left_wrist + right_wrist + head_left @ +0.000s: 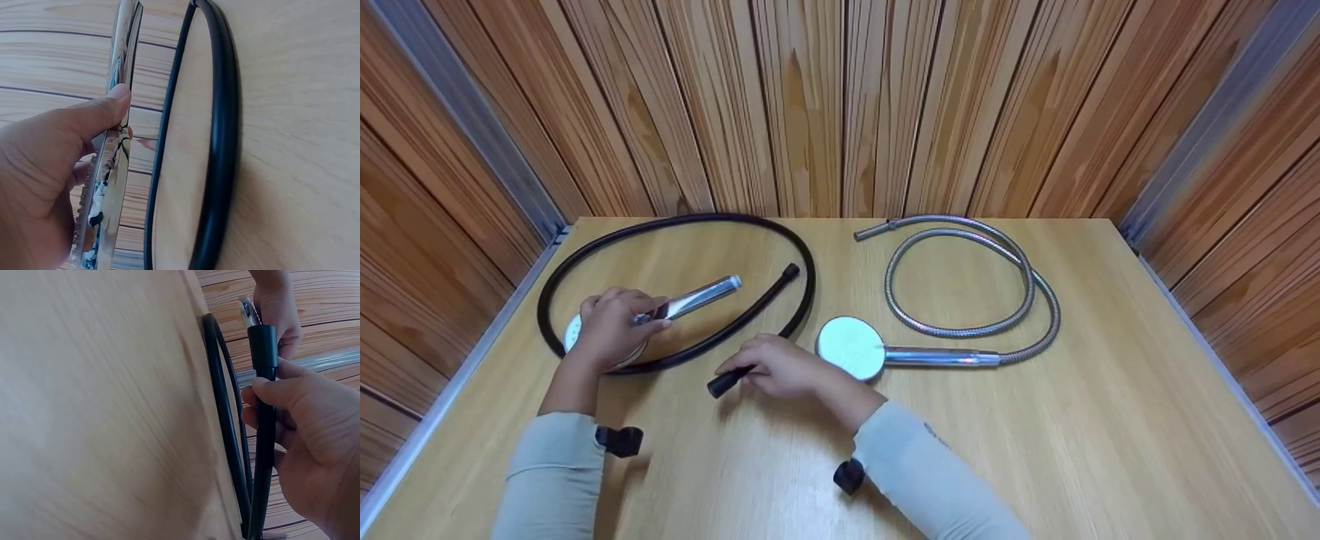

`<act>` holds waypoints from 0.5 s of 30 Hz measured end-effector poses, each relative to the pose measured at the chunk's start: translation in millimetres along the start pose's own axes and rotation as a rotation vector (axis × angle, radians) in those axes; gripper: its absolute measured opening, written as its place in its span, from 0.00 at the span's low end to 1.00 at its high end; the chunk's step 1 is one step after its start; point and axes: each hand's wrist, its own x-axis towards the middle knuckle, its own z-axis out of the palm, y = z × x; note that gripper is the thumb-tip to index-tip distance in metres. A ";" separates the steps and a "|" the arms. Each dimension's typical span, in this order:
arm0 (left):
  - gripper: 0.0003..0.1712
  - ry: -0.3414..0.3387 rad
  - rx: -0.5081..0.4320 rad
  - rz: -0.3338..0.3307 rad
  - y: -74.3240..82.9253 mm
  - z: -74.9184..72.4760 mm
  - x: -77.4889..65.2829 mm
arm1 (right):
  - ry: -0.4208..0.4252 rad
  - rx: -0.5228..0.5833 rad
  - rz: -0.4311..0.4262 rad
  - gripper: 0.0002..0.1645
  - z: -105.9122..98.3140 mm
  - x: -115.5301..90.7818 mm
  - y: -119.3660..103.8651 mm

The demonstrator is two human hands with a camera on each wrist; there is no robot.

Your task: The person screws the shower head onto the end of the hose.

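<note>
My left hand (615, 326) grips a chrome shower head (701, 298) where its handle meets the round head; the hand covers much of that head. The handle slants up to the right, ending in a pale threaded tip. In the left wrist view the thumb lies across the shiny neck (121, 62). My right hand (780, 365) holds a black hose (264, 433) just behind its wider end fitting (724, 383), thumb and fingers around it. From there the hose loops behind the left hand, and its other end (790, 271) lies near the middle of the table.
Right of my right hand lies a second shower head (851, 347), joined to a coiled silver metal hose (894, 285) whose free end (870, 232) points left. Wood-panelled walls (840, 105) stand around the back and sides of the table (1110, 420).
</note>
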 end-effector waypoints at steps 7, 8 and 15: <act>0.21 0.032 0.018 0.033 7.8 -2.1 -3.1 | -0.021 -0.003 0.081 0.26 -8.3 -5.0 0.4; 0.21 0.032 0.014 0.035 8.7 -2.7 -3.8 | -0.019 0.003 0.086 0.26 -9.0 -5.9 1.3; 0.21 0.019 -0.001 0.033 12.3 -6.9 -9.5 | -0.002 0.046 0.111 0.27 -14.9 -11.3 9.7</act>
